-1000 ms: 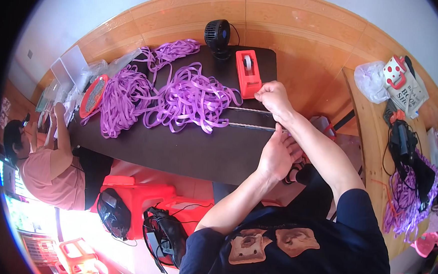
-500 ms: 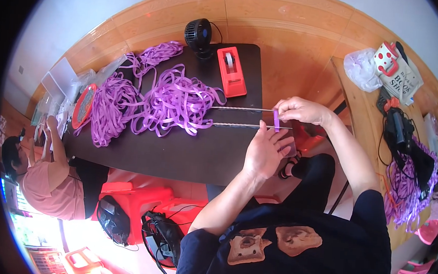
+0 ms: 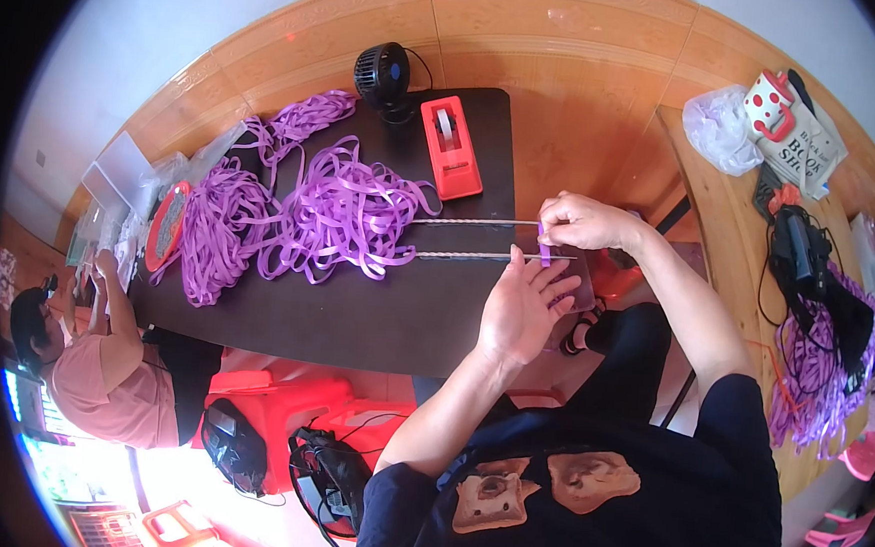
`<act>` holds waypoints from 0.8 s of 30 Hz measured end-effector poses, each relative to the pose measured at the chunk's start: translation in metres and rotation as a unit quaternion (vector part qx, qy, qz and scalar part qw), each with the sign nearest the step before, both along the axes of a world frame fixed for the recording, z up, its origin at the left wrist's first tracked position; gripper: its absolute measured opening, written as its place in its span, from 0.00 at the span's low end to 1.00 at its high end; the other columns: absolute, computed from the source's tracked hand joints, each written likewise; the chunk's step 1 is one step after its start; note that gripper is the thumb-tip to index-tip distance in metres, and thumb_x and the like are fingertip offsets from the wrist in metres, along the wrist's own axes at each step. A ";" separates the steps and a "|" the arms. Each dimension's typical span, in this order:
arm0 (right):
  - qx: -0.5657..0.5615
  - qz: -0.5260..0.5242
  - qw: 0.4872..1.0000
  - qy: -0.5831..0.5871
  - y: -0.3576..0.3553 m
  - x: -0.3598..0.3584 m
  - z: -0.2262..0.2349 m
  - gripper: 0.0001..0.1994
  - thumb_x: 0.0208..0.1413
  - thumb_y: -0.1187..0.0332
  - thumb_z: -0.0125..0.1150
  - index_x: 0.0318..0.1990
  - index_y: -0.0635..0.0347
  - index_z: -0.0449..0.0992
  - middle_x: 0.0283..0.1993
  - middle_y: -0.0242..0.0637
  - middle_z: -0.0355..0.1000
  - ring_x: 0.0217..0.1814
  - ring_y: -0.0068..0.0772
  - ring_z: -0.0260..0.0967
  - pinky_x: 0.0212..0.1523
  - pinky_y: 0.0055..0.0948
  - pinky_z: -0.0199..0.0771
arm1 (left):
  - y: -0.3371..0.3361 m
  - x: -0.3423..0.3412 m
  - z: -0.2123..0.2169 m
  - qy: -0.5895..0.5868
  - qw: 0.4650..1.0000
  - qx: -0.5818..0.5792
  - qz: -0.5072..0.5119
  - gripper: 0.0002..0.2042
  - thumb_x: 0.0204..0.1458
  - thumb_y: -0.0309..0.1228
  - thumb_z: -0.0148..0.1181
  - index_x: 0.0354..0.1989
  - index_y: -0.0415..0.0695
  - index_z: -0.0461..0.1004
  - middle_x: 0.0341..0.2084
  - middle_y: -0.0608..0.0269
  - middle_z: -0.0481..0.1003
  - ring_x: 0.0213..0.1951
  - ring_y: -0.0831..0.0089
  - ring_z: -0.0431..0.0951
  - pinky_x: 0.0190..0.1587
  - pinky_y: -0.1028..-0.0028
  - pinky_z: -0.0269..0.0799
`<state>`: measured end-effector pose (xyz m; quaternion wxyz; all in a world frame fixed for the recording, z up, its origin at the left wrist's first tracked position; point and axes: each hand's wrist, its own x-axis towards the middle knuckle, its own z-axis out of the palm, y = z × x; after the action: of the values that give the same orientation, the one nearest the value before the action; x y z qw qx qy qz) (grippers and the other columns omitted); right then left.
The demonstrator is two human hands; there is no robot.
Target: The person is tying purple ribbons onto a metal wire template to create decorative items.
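And here we are at the dark table (image 3: 375,320), running under the red tape dispenser (image 3: 452,149) and stretching away to its left. Well off to the dispenser's right stands a pale wooden table (image 3: 727,216), and far to its left a co-worker in a pink top (image 3: 110,384) sits with both hands raised. Just left of the dispenser, a big heap of purple ribbon (image 3: 347,203); farther left, a second ribbon pile (image 3: 218,230)! Now the hands: the left hand (image 3: 525,314), nearer the wearer than the dispenser and to its right, lies palm up, fingers spread, open, though whether its thumb touches anything I cannot tell. The right hand (image 3: 586,222), also right of the dispenser, is closed in a fingertip pinch. Close behind the dispenser, to its left, a small black fan (image 3: 381,75). On the wearer's side of the dispenser, two thin twisted rods (image 3: 476,221) run side by side from heap to hands, and across them, right of the dispenser, hangs the short purple strip (image 3: 545,252), gripped in that pinch
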<state>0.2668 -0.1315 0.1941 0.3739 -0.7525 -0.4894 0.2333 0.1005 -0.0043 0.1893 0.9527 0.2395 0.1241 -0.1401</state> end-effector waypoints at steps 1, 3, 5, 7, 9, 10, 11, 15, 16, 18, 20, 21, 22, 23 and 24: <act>0.006 0.000 1.000 -0.030 0.001 -0.001 0.000 0.10 0.48 0.72 0.57 0.19 0.68 0.70 0.20 0.41 0.65 0.26 0.29 0.64 0.30 0.31 0.63 | 0.000 0.000 -0.001 0.001 1.000 -0.001 0.000 0.38 0.62 0.53 0.36 0.67 0.33 0.36 0.62 0.44 0.54 0.59 0.54 0.62 0.56 0.64 0.59; -0.016 -0.025 1.000 0.003 0.002 -0.001 -0.001 0.11 0.47 0.73 0.58 0.17 0.66 0.68 0.19 0.39 0.65 0.27 0.28 0.63 0.31 0.30 0.62 | 0.001 0.001 -0.002 -0.011 1.000 -0.005 -0.004 0.38 0.62 0.53 0.36 0.68 0.34 0.36 0.62 0.44 0.55 0.59 0.54 0.62 0.55 0.64 0.60; -0.037 -0.052 0.997 0.034 0.004 -0.001 -0.001 0.13 0.46 0.73 0.60 0.15 0.64 0.66 0.19 0.37 0.65 0.27 0.28 0.62 0.31 0.30 0.61 | 0.000 0.001 0.000 -0.005 1.000 -0.002 -0.003 0.38 0.62 0.53 0.36 0.68 0.34 0.36 0.62 0.45 0.55 0.59 0.54 0.62 0.55 0.64 0.60; -0.085 -0.113 0.990 0.007 0.008 -0.004 -0.003 0.14 0.43 0.74 0.60 0.13 0.65 0.63 0.14 0.38 0.61 0.22 0.27 0.60 0.25 0.30 0.58 | 0.000 0.001 0.001 0.001 1.000 0.000 0.000 0.38 0.62 0.53 0.36 0.68 0.34 0.36 0.61 0.45 0.55 0.59 0.54 0.62 0.55 0.64 0.60; -0.113 -0.180 0.977 -0.007 0.014 -0.012 0.000 0.12 0.38 0.72 0.60 0.11 0.65 0.64 0.12 0.38 0.59 0.21 0.26 0.61 0.23 0.31 0.58 | 0.000 0.000 0.001 -0.004 1.000 0.002 0.000 0.37 0.63 0.52 0.36 0.68 0.34 0.37 0.61 0.45 0.56 0.59 0.54 0.62 0.56 0.64 0.59; -0.135 -0.210 0.968 -0.015 0.019 -0.020 0.011 0.12 0.36 0.71 0.60 0.11 0.64 0.65 0.12 0.38 0.60 0.21 0.26 0.62 0.23 0.31 0.58 | 0.001 0.001 0.001 -0.005 1.000 0.002 0.001 0.37 0.63 0.52 0.36 0.68 0.34 0.37 0.61 0.45 0.56 0.59 0.54 0.62 0.56 0.64 0.59; -0.152 -0.252 0.955 -0.040 0.023 -0.029 0.015 0.11 0.33 0.67 0.61 0.11 0.62 0.68 0.12 0.40 0.62 0.22 0.33 0.66 0.26 0.35 0.59 | 0.001 0.000 0.000 -0.004 1.000 -0.001 0.001 0.36 0.63 0.52 0.35 0.67 0.34 0.37 0.61 0.46 0.56 0.59 0.54 0.61 0.56 0.63 0.59; -0.149 -0.311 0.910 -0.229 0.028 -0.048 0.015 0.10 0.30 0.64 0.63 0.12 0.59 0.72 0.16 0.40 0.69 0.27 0.45 0.69 0.36 0.44 0.58 | 0.000 0.002 -0.003 -0.012 1.000 -0.016 -0.010 0.35 0.63 0.51 0.35 0.67 0.34 0.39 0.61 0.46 0.56 0.60 0.54 0.60 0.57 0.63 0.58; -0.149 -0.312 0.910 -0.229 0.027 -0.048 0.017 0.10 0.30 0.64 0.63 0.12 0.59 0.72 0.16 0.40 0.69 0.27 0.45 0.69 0.36 0.44 0.58 | 0.000 0.001 -0.003 -0.012 1.000 -0.018 -0.012 0.35 0.63 0.51 0.34 0.67 0.33 0.39 0.61 0.46 0.56 0.60 0.54 0.60 0.57 0.62 0.58; -0.179 -0.318 0.908 -0.206 0.025 -0.048 0.024 0.11 0.33 0.61 0.65 0.14 0.58 0.74 0.16 0.38 0.70 0.29 0.43 0.69 0.36 0.42 0.57 | 0.000 0.000 0.000 -0.002 1.000 -0.008 -0.005 0.35 0.64 0.50 0.35 0.67 0.33 0.40 0.61 0.46 0.55 0.61 0.54 0.60 0.58 0.62 0.58; -0.176 -0.319 0.911 -0.192 0.023 -0.053 0.030 0.12 0.34 0.59 0.66 0.15 0.57 0.75 0.16 0.38 0.70 0.30 0.43 0.69 0.36 0.42 0.57 | 0.001 -0.001 0.000 -0.003 1.000 -0.009 -0.008 0.35 0.63 0.51 0.35 0.67 0.34 0.38 0.62 0.46 0.55 0.61 0.53 0.59 0.58 0.62 0.57; -0.173 -0.321 0.914 -0.178 0.023 -0.055 0.031 0.13 0.36 0.57 0.67 0.16 0.57 0.76 0.16 0.37 0.70 0.31 0.42 0.69 0.35 0.41 0.56 | 0.002 -0.001 0.000 -0.002 1.000 -0.009 -0.007 0.35 0.63 0.51 0.35 0.67 0.34 0.38 0.62 0.46 0.55 0.61 0.53 0.59 0.58 0.62 0.57; -0.174 -0.323 0.913 -0.177 0.020 -0.056 0.029 0.13 0.36 0.57 0.67 0.16 0.57 0.76 0.16 0.37 0.70 0.31 0.42 0.69 0.35 0.41 0.56 | 0.000 0.000 0.003 0.003 1.000 -0.007 -0.005 0.34 0.63 0.50 0.36 0.67 0.34 0.41 0.60 0.47 0.56 0.60 0.54 0.61 0.57 0.62 0.58; -0.167 -0.320 0.906 -0.220 0.019 -0.058 0.027 0.14 0.38 0.55 0.67 0.16 0.57 0.77 0.16 0.37 0.70 0.31 0.41 0.69 0.35 0.41 0.56 | -0.001 0.000 0.004 0.008 1.000 -0.006 -0.002 0.33 0.63 0.50 0.36 0.66 0.34 0.44 0.59 0.48 0.58 0.59 0.56 0.62 0.57 0.63 0.58; -0.160 -0.316 0.897 -0.263 0.017 -0.059 0.025 0.16 0.40 0.54 0.67 0.17 0.57 0.78 0.16 0.37 0.71 0.31 0.40 0.70 0.34 0.41 0.56 | -0.002 0.001 0.003 0.009 1.000 -0.005 -0.005 0.33 0.63 0.50 0.36 0.66 0.34 0.44 0.59 0.48 0.58 0.59 0.56 0.62 0.57 0.63 0.58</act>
<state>0.2076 -0.1143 0.2195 0.1599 -0.9512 -0.2623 -0.0280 0.1014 -0.0061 0.1923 0.9521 0.2337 0.1312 -0.1474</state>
